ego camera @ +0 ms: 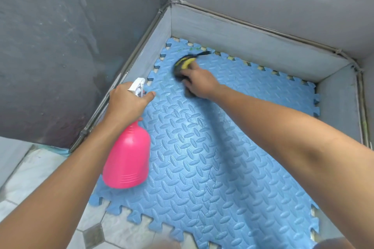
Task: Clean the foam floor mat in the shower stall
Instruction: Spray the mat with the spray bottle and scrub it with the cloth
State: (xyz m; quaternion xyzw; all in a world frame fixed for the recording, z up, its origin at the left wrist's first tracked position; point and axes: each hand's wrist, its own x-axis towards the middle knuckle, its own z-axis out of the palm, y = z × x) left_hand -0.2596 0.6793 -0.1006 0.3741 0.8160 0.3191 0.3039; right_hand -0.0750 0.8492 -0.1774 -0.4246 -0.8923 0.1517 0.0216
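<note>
A blue foam floor mat (232,147) of interlocking tiles with a ribbed pattern covers the stall floor. My left hand (126,103) grips the neck of a pink spray bottle (128,157) with a white trigger head (137,85), held above the mat's left edge. My right hand (199,81) reaches to the far left corner and presses a black and yellow scrub brush (184,64) onto the mat; the brush is blurred. Faint green marks (190,49) show on the mat just beyond the brush.
Grey walls (70,46) enclose the stall on the left and back, with a low grey ledge (253,40) around the mat. White floor tiles (40,168) with dark diamond insets lie at the near left, outside the mat.
</note>
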